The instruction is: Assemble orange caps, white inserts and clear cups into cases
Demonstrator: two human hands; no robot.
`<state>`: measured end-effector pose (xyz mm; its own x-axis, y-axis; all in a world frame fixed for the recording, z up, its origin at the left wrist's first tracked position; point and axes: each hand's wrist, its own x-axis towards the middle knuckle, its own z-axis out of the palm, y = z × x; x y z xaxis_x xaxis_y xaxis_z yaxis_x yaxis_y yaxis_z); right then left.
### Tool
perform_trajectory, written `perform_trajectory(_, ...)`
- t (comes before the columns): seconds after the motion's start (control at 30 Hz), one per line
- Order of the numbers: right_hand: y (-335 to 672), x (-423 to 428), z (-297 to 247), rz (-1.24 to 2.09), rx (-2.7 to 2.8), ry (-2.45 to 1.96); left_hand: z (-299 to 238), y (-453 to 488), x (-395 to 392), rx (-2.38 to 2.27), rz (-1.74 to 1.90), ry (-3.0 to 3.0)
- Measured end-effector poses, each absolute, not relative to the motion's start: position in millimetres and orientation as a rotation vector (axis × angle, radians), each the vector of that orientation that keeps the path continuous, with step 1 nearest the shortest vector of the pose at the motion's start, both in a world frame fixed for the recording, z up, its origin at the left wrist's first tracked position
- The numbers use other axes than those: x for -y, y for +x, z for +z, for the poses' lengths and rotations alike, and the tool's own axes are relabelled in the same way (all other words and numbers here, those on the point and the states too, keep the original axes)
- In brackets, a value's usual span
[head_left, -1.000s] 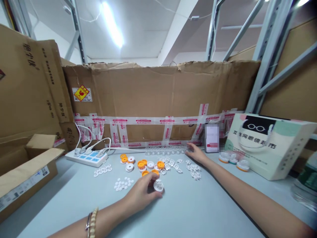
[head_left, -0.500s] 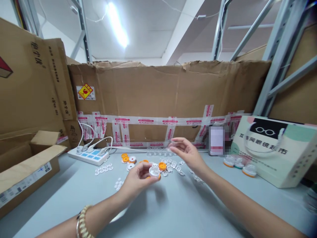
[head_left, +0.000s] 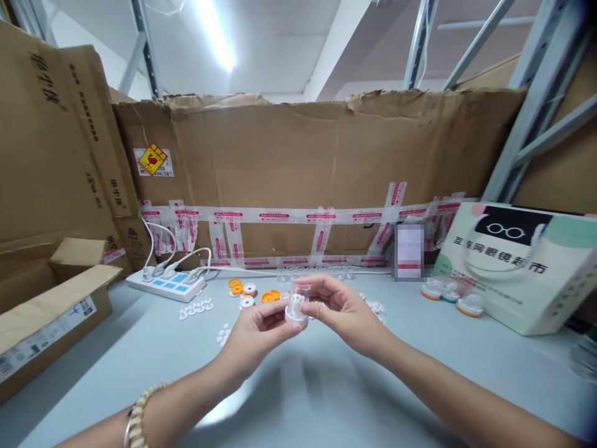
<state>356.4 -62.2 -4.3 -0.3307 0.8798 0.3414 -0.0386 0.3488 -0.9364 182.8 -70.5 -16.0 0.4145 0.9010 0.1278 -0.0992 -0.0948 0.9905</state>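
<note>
My left hand (head_left: 256,331) is closed on a round white base (head_left: 293,322) with an orange bottom edge, held upright above the table. A clear plastic cup-shaped cover (head_left: 301,291) is pinched in my right hand (head_left: 347,311), over the top of that base. White inner parts show through the cover; whether it is fully seated I cannot tell. Behind my hands lie orange rings (head_left: 270,296) and white-and-orange discs (head_left: 249,289). Small white parts (head_left: 375,309) are partly hidden by my right hand. At the back stands a row of clear covers (head_left: 336,272).
Left are small white discs (head_left: 196,308), a power strip (head_left: 165,285) with cables and an open carton (head_left: 60,320). At right, covered pieces (head_left: 469,305) stand by a paper bag (head_left: 508,292). A phone-like screen (head_left: 409,252) leans against the cardboard wall (head_left: 280,162) at the back.
My right hand has come left and down, bringing the clear cover onto the white base. My left hand still holds the base. The camera view has tilted slightly down.
</note>
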Motion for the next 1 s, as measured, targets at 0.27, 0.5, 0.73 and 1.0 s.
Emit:
perform_trajectory(0.27, 356.6, 66.6, -5.6, 1.049, 1.671, -0.819, -17.3, 184.2, 70.4, -0.763, 1.052, 1.304)
perform_trajectory(0.5, 357.0, 67.2, -5.3, 1.036, 1.689, -0.811, -16.8, 183.9, 70.9, -0.810, 1.049, 1.369)
perform_trajectory(0.73, 355.5, 68.3, -4.8, 1.062, 1.651, -0.820, -13.7, 183.0, 72.5, -0.800, 1.027, 1.400)
perform_trajectory(1.0, 365.5, 64.5, -1.0, 1.151, 1.736, -0.783, -18.4, 180.3, 70.9, -0.778, 1.005, 1.396)
